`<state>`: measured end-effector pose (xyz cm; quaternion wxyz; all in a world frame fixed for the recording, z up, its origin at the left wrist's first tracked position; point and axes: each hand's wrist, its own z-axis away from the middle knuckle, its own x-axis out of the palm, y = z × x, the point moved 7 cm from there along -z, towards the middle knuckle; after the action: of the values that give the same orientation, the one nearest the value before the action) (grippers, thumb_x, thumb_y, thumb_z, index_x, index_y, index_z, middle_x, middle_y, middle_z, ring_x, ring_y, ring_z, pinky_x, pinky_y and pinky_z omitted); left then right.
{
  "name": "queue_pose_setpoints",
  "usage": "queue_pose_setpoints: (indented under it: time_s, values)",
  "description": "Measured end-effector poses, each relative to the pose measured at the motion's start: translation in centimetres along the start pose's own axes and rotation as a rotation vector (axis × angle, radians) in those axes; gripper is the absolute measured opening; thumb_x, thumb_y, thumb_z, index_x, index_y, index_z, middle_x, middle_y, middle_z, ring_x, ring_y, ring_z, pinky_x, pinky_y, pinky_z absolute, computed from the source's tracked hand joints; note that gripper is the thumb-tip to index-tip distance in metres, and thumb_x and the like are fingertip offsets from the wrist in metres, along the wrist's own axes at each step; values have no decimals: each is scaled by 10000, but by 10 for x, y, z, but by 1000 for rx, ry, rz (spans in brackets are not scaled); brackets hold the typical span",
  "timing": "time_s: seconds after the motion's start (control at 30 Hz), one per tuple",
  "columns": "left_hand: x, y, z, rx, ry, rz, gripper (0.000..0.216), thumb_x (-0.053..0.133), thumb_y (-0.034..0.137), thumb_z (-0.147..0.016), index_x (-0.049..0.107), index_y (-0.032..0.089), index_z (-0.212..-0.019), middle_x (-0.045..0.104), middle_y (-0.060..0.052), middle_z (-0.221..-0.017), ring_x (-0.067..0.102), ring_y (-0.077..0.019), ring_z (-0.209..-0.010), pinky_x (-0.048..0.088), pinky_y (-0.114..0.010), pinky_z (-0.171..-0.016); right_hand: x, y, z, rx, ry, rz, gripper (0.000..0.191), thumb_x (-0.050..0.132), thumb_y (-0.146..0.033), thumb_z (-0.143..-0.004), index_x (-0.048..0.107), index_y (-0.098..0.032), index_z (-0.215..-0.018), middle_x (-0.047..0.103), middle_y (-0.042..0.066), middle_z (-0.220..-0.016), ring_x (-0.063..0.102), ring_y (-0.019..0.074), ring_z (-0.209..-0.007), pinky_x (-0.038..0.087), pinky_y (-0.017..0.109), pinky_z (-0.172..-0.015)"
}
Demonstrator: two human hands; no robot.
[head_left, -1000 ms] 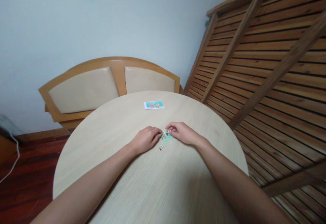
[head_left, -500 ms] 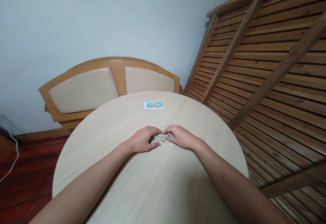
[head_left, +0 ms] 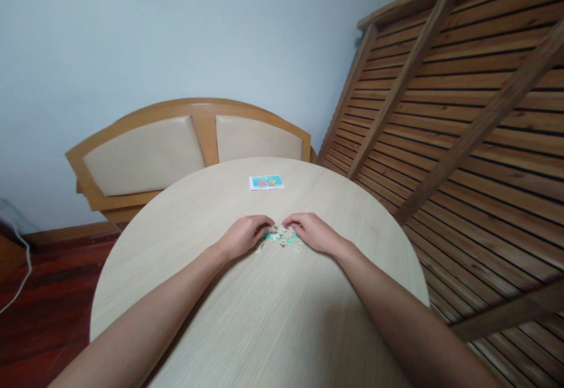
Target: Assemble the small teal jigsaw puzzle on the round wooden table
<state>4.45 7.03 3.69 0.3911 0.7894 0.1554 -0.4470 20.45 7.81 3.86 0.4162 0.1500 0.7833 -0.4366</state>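
Observation:
Small jigsaw puzzle pieces (head_left: 282, 238), pale beige with some turquoise and green, lie in a loose heap on the round table. At the heap's left edge my left hand (head_left: 245, 235) is open, its fingers bent over the pieces and touching or just above them. From the other side my right hand (head_left: 312, 232) reaches in, also open, fingertips at the upper right of the heap. Neither hand visibly grips a piece, and the fingers hide part of the heap's sides. Beyond the hands lies a picture card (head_left: 267, 182) with a turquoise scene and small cartoon figures.
The round table (head_left: 198, 223) has a pale wood-grain top. Behind it stands a wooden headboard (head_left: 205, 126) with cream padded panels against the wall. A slatted wooden frame (head_left: 423, 111) leans along the right. A white cable (head_left: 27, 270) hangs at the left above dark red flooring.
My hands have loosened from around the pieces, thumbs drawn back. The heap has spread out, with pieces now scattered nearer to me and more turquoise showing. The card has not moved.

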Motion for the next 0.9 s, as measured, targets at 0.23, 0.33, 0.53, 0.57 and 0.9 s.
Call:
queue_pose_setpoints:
  time_s: [0.23, 0.33, 0.53, 0.57, 0.9]
  values:
    - [-20, -18, 7, -56, -118, 171, 269, 539, 354, -941, 671, 197, -1116, 744, -49, -1026, 697, -171, -886, 536, -274, -800, 1, 1, 2, -53, -39, -18, 310, 494, -131, -916, 719, -183, -1123, 740, 81, -1125, 674, 199, -1058, 490, 343, -977]
    - [-22, -24, 15, -16, -217, 115, 494, 693, 435, -832, 624, 205, -1264, 662, -100, -1279, 622, -239, -1171, 476, -352, -1011, 10, 0, 9, -84, -152, 22, 548, 662, -412, -872, 577, -193, -1368, 560, 137, -1429, 488, 277, -1347, 358, 440, -1139]
    - [8, -42, 25, -86, -326, -184, 971, 649, 689, -786, 325, 158, -1531, 213, -231, -1606, 151, -409, -1495, 206, -593, -1169, 44, 0, 15, 28, -288, 146, 973, 565, -716, -824, 257, -176, -1572, 164, 155, -1646, 91, 351, -1525, 60, 560, -1228]
    - [14, -40, 24, -85, -301, -193, 932, 589, 681, -840, 282, 159, -1548, 183, -223, -1616, 131, -401, -1501, 184, -596, -1175, 47, -4, 14, 4, -264, 148, 942, 536, -698, -854, 243, -168, -1575, 176, 156, -1643, 105, 340, -1525, 66, 551, -1231]
    - [27, -25, 6, -123, 89, 235, 775, 281, 598, -1006, 97, 101, -1572, 271, -216, -1594, 296, -292, -1470, 222, -486, -1210, 52, -19, 4, -39, -169, 143, 1209, 653, -780, -683, 215, -83, -1569, 211, 203, -1626, 169, 382, -1505, 184, 528, -1226]
